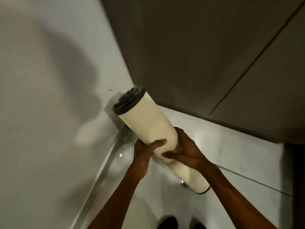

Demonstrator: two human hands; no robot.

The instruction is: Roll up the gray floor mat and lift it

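Rolled floor mat off the floor, held in my 2 hands.

I grip the mat near its middle: my left hand wraps it from the left with the thumb lying across the cream underside, and my right hand clasps it from the right, fingers curled around the roll. The mat is wound into 1 tight tube, cream backing outward, with the gray pile showing as a spiral at the far end. It tilts up and away toward the corner where the pale wall meets the brown cabinet doors. Below lies glossy white floor, and my dark shoes show at the bottom edge.
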